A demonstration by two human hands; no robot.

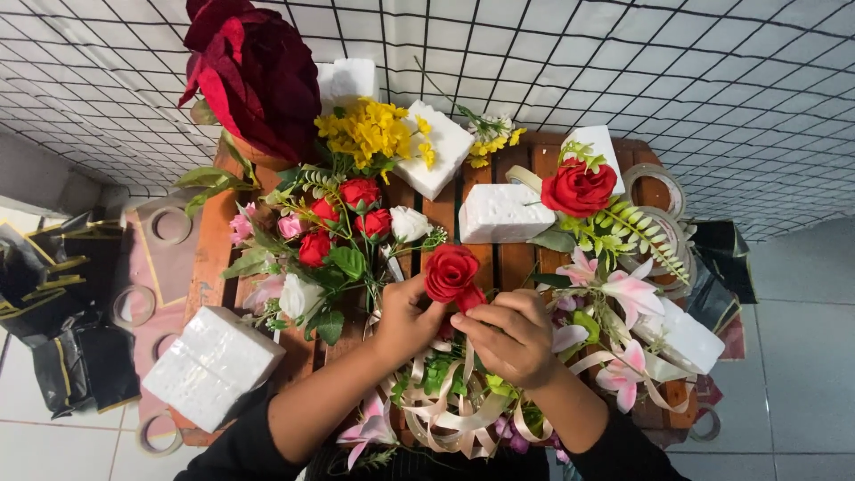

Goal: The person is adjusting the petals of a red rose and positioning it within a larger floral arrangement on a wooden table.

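I saw left hand [403, 319] and right hand [509, 338] close together, both pinching a red rose [450, 272] | beneath them wooden slat table [512, 258] | beyond, white foam blocks [504, 214], wire grid [623, 53] | tiled floor [793, 374] right.

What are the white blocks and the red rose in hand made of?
White blocks: likely foam, with a matte, pitted surface and crisp cut edges. Red rose, held by the left hand and right hand: probably fabric, an artificial flower with uniform, stiff-looking petals.
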